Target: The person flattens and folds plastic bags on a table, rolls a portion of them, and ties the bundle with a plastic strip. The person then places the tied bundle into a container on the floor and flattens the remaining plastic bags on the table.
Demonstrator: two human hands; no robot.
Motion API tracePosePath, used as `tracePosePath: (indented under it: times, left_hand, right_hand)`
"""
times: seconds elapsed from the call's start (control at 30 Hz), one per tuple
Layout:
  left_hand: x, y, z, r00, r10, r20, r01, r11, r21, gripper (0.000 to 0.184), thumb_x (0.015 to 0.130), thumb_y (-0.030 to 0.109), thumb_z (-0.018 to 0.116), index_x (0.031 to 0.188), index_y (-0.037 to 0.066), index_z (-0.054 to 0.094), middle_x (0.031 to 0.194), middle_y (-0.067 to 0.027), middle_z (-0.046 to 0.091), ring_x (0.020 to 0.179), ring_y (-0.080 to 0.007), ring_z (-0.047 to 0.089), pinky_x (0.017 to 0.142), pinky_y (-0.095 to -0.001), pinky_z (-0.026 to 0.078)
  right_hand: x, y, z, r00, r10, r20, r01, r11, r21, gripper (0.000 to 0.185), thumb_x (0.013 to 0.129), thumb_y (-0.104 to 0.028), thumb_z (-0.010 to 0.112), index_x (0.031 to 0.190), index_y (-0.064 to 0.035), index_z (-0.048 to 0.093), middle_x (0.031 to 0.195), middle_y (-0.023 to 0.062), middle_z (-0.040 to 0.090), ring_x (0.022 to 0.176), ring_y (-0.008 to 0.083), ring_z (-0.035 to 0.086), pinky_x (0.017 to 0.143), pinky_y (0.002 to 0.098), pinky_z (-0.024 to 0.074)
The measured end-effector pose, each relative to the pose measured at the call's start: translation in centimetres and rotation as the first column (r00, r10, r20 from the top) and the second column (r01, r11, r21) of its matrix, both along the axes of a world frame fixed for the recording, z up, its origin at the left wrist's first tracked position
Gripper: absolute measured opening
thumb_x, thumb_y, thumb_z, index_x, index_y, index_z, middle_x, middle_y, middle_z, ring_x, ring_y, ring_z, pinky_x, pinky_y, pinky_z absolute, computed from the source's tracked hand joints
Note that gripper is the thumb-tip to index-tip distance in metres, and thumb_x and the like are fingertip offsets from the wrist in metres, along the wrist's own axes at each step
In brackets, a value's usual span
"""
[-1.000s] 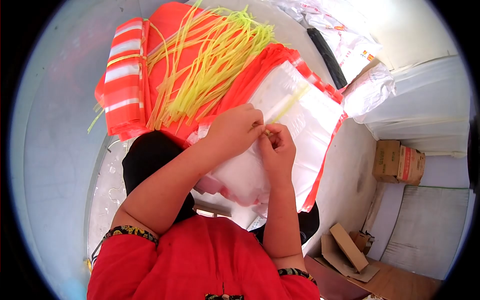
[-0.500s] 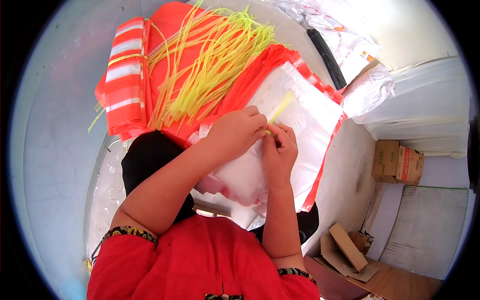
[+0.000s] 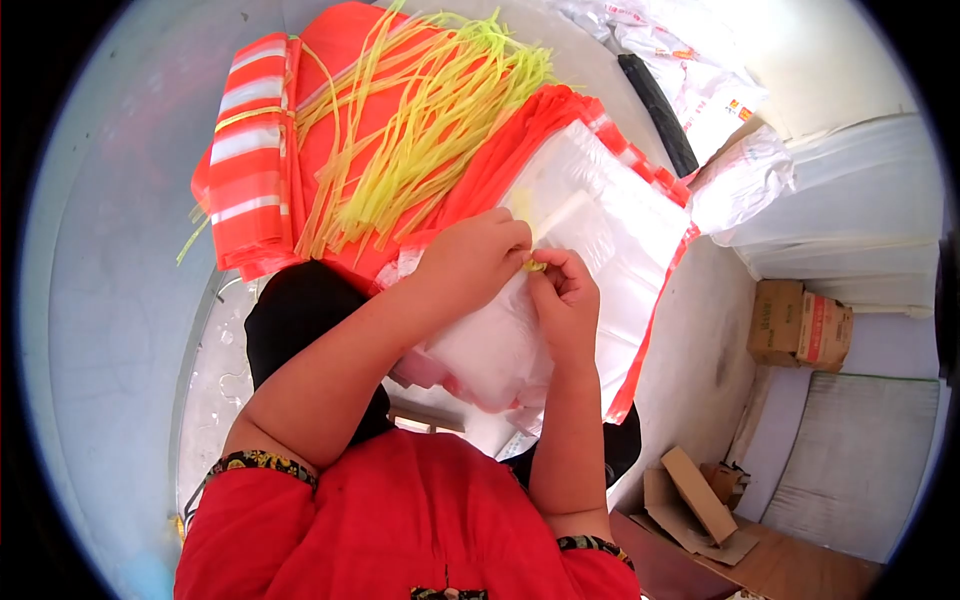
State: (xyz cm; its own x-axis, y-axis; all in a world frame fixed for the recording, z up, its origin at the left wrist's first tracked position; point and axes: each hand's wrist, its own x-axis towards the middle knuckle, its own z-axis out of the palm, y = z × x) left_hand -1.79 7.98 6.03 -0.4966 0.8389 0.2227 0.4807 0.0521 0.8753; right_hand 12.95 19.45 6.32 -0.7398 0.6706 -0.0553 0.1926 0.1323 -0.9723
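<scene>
My left hand [image 3: 478, 258] and my right hand [image 3: 566, 292] meet over a stack of white plastic sheeting with red edges [image 3: 625, 230]. Between their fingertips is a small twisted piece of yellow strip [image 3: 536, 266]. Both hands are pinched closed on it, thumb against finger. A folded white plastic piece [image 3: 575, 218] lies just beyond the fingers. Under my wrists, more crumpled white plastic [image 3: 480, 350] rests across my lap. Part of the strip is hidden behind the fingers.
Many loose yellow strips [image 3: 420, 140] lie across red plastic [image 3: 340, 40] ahead. A red-and-white striped bundle [image 3: 250, 160], tied with yellow, is at the left. A black roll [image 3: 655, 112] and white sacks [image 3: 700, 75] are beyond; cardboard boxes [image 3: 790, 320] stand right.
The long yellow strip end that pointed up and right from my fingers no longer stands there. My right hand has shifted slightly; a short yellow bit now shows at the fingertips.
</scene>
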Motion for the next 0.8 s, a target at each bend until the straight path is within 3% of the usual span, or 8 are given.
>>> tracePosePath:
  times: [0.13, 0.23, 0.43, 0.53, 0.63, 0.7, 0.8]
  left_hand:
    - [-0.1, 0.1, -0.1, 1.0, 0.001, -0.011, -0.001, 1.0, 0.009, 0.01, 0.094, 0.013, 0.064, 0.096, 0.003, 0.064, 0.094, -0.0166, 0.061, 0.09, -0.0388, 0.062, 0.077, -0.0462, 0.05]
    - [-0.1, 0.2, -0.4, 0.999, 0.013, -0.036, -0.012, 1.0, 0.026, 0.011, 0.094, 0.013, 0.063, 0.095, 0.002, 0.063, 0.094, -0.0179, 0.06, 0.09, -0.0405, 0.062, 0.077, -0.0477, 0.05]
    - [0.1, 0.3, 0.0, 0.989, 0.073, -0.128, -0.082, 0.995, -0.06, 0.01, 0.096, 0.011, 0.058, 0.094, 0.001, 0.058, 0.096, -0.0201, 0.06, 0.09, -0.0434, 0.062, 0.076, -0.0505, 0.05]
    - [0.2, 0.3, 0.4, 0.975, 0.09, -0.201, -0.117, 0.985, -0.126, 0.008, 0.096, 0.009, 0.057, 0.095, 0.001, 0.056, 0.097, -0.0202, 0.06, 0.091, -0.0437, 0.063, 0.077, -0.0513, 0.051]
    - [0.1, 0.5, 0.4, 0.957, 0.103, -0.27, -0.152, 0.974, -0.167, 0.007, 0.095, 0.008, 0.057, 0.096, 0.001, 0.056, 0.099, -0.0192, 0.061, 0.092, -0.0428, 0.064, 0.078, -0.0512, 0.052]
    - [0.0, 0.5, 0.3, 0.945, 0.118, -0.304, -0.181, 0.965, -0.187, 0.008, 0.095, 0.008, 0.059, 0.099, 0.002, 0.058, 0.1, -0.0183, 0.063, 0.093, -0.0416, 0.065, 0.079, -0.051, 0.052]
    - [0.2, 0.2, 0.3, 0.927, 0.328, -0.184, -0.313, 0.944, 0.104, 0.015, 0.093, 0.008, 0.065, 0.106, 0.002, 0.061, 0.102, -0.0167, 0.064, 0.092, -0.0382, 0.066, 0.08, -0.048, 0.053]
  right_hand:
    - [-0.3, -0.4, -0.2, 0.999, -0.034, -0.022, 0.037, 0.988, 0.153, 0.015, 0.092, 0.005, 0.064, 0.103, -0.0029, 0.068, 0.101, 0.001, 0.062, 0.083, 0.0102, 0.058, 0.075, 0.0239, 0.0471]
    - [-0.3, -0.1, -0.3, 0.993, 0.049, -0.105, -0.023, 0.973, 0.229, 0.015, 0.09, 0.006, 0.064, 0.101, -0.0035, 0.067, 0.111, 0.0036, 0.06, 0.088, 0.0122, 0.058, 0.077, 0.0243, 0.0467]
    - [0.9, 1.3, -1.4, 0.974, 0.158, -0.16, -0.146, 0.985, 0.088, 0.017, 0.089, 0.009, 0.063, 0.098, -0.0047, 0.067, 0.116, 0.0054, 0.056, 0.093, 0.0135, 0.057, 0.078, 0.0244, 0.0455]
    - [1.1, 1.7, -1.0, 0.955, 0.28, -0.092, -0.251, 0.936, 0.246, 0.017, 0.088, 0.009, 0.064, 0.099, -0.0041, 0.068, 0.112, 0.0062, 0.056, 0.093, 0.0165, 0.058, 0.077, 0.0259, 0.0461]
    - [1.0, 1.0, 0.6, 0.954, 0.291, 0.07, -0.296, 0.879, 0.373, 0.017, 0.088, 0.007, 0.065, 0.101, -0.0033, 0.069, 0.107, 0.0086, 0.059, 0.091, 0.0193, 0.059, 0.078, 0.0289, 0.0482]
    - [1.2, 0.1, 1.7, 0.972, 0.21, 0.106, -0.235, 0.838, 0.493, 0.02, 0.089, 0.006, 0.065, 0.107, -0.0029, 0.07, 0.104, 0.0105, 0.06, 0.089, 0.0207, 0.06, 0.079, 0.0305, 0.0498]
    - [2.7, -1.4, 3.0, 0.984, -0.036, 0.175, -0.059, 0.861, 0.506, 0.029, 0.091, 0.001, 0.065, 0.12, -0.0031, 0.068, 0.103, 0.0123, 0.063, 0.089, 0.0222, 0.063, 0.081, 0.0327, 0.0517]
